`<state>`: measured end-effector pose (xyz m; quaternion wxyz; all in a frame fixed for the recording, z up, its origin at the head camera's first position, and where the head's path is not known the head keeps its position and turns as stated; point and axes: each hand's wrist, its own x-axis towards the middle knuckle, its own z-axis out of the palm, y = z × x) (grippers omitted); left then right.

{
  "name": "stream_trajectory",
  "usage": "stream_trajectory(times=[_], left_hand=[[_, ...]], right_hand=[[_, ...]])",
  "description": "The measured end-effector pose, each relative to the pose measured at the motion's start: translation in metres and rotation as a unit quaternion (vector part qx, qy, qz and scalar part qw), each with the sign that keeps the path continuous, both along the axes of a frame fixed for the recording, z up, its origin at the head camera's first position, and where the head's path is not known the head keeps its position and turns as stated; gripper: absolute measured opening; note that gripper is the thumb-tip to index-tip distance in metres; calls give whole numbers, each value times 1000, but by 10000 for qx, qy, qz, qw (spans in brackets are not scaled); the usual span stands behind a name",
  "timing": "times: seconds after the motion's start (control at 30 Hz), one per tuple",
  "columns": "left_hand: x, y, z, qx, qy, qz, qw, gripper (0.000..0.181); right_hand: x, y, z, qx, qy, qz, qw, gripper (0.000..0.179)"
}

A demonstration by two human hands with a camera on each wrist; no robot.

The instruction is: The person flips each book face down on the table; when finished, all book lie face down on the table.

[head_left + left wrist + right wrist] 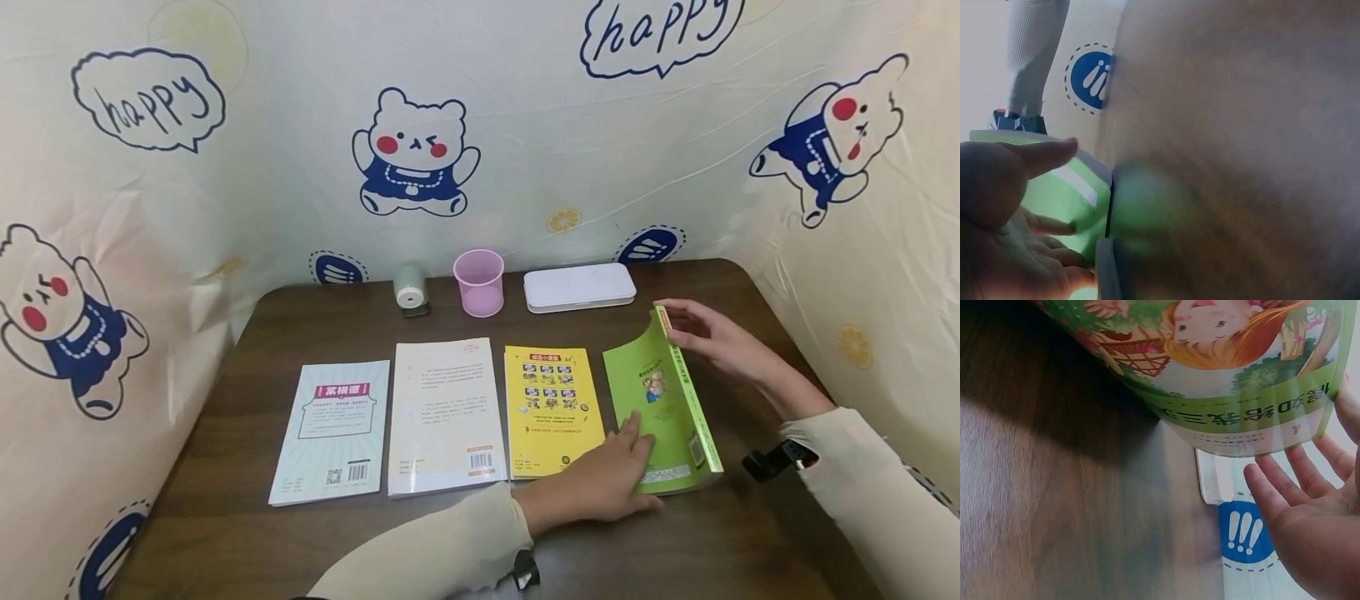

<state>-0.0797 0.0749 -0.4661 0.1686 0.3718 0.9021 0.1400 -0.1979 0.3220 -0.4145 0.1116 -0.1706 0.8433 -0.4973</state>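
A green book [660,417] lies at the right end of the row, its spine side raised off the table and its back cover bent. My right hand [720,337] holds the raised side near the far corner of the spine. The right wrist view shows the illustrated front cover [1229,369] of this book, with the right hand [1316,500] at its edge. With fingers spread, my left hand [600,475] rests on the near left part of the green back cover. Close to that hand is a yellow book [555,408].
Left of the yellow book lie a white book [446,417] and a pale blue book [330,433]. Along the back stand a green-grey small device [410,292], a pink cup [478,283] and a white flat case [579,287]. A printed cloth [525,167] surrounds the brown table [225,517].
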Motion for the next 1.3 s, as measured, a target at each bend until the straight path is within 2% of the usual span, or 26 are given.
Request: stream_trajectory(times=[0.17,0.47,0.6,0.83,1.0,1.3], left_hand=[[-1,0,3,-435,237,-265,9984,85],[-1,1,0,-894,575,-436,9934,82],[0,1,-1,-941,687,-466,9921,79],[0,0,-1,-961,798,-449,9911,75],[0,-1,-1,-951,783,-434,9914,76],[-2,-5,-1,-954,746,-532,9912,77]], right_hand=[[0,7,0,254,-48,234,9994,57],[-1,27,-2,551,-98,470,9973,60],[-1,37,-6,746,-41,481,9960,60],[0,51,-18,589,-116,459,9971,60],[-2,58,-28,700,-164,450,9964,60],[-7,65,-45,1610,-215,317,9862,60]])
